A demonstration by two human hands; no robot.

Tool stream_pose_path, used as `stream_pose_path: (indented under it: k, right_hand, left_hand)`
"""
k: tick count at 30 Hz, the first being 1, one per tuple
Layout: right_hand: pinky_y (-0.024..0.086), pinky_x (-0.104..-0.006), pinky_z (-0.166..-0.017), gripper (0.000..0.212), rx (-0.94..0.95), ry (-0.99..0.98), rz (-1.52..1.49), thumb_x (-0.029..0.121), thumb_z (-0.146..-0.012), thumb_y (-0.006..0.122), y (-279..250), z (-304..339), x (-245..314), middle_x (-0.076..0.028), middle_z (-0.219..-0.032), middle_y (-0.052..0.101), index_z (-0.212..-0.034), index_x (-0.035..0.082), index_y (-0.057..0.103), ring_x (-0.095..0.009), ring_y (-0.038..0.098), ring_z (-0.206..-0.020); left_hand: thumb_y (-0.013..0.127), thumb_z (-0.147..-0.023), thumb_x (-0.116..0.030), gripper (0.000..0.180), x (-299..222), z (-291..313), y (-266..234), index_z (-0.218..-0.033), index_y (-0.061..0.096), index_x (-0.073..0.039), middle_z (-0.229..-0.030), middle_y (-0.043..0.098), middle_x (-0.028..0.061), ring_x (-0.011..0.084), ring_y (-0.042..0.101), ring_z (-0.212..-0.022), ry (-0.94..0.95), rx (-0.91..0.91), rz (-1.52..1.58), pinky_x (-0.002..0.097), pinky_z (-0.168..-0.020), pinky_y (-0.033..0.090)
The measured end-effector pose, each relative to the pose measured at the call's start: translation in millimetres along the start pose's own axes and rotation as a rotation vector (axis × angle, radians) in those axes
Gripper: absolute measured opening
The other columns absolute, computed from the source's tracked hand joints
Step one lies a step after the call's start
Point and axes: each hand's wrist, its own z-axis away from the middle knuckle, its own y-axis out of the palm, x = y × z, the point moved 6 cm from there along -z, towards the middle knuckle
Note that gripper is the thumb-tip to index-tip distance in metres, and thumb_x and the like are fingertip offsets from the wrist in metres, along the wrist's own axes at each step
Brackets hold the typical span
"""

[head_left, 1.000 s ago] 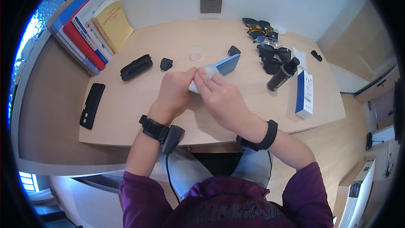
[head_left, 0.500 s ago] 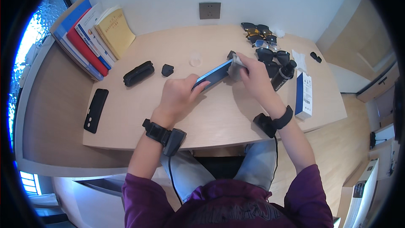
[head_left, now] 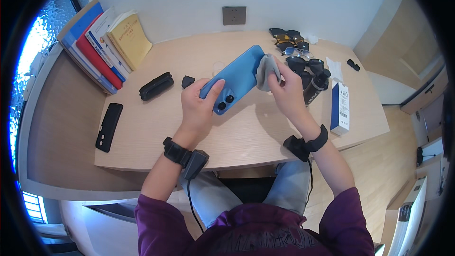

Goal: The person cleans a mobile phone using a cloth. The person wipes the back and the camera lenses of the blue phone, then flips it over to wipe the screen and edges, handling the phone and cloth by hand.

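Observation:
A blue smartphone [head_left: 238, 77] is held tilted above the desk, its back with two dark camera lenses facing me. My left hand [head_left: 200, 100] grips it at the camera end, thumb across the back. In my right hand [head_left: 288, 90] a grey cloth [head_left: 268, 72] is bunched between thumb and fingers, touching the phone's right edge near its far end. Right of that hand lies a black bottle [head_left: 316, 86], tilted. A black phone case [head_left: 109, 127] rests at the desk's left side.
Books [head_left: 102, 50] lean at the back left. A black glasses case [head_left: 156, 86] and a small black piece [head_left: 188, 82] lie left of the phone. Several pairs of sunglasses [head_left: 298, 62] line the back right, near a blue-and-white box [head_left: 340, 109] and a white tissue [head_left: 334, 68].
The phone has turned from nearly edge-on to show its blue back. My right hand has shifted slightly down and right with the cloth, which is now more visible.

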Motion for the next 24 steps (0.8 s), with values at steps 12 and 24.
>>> stream_pose_path:
  k: [12, 24]
  right_hand:
    - [0.049, -0.0241, -0.065, 0.022, -0.179, 0.135, -0.606, 0.013, -0.105, 0.056, 15.8, 11.3, -6.5, -0.001, -0.087, 0.064, -0.113, -0.003, 0.068, -0.007, 0.058, -0.073]
    - [0.049, -0.0288, -0.065, 0.027, 0.101, 0.037, -0.209, 0.003, -0.102, 0.052, 43.1, 26.7, 27.4, -0.008, -0.085, 0.064, -0.126, -0.005, 0.062, -0.01, 0.057, -0.071]
  left_hand:
    - [0.069, -0.101, -0.037, 0.036, 16.7, -1.1, 8.8, -0.086, 0.066, -0.003, -0.064, 0.059, -0.0021, 0.0037, 0.05, -0.048, -0.227, -0.071, 0.282, 0.02, -0.041, 0.036]
    - [0.062, -0.105, -0.035, 0.032, 11.2, -1.4, 14.9, -0.099, 0.06, -0.004, -0.078, 0.063, 0.0016, 0.0066, 0.058, -0.06, -0.168, -0.033, 0.32, 0.0225, -0.05, 0.046]
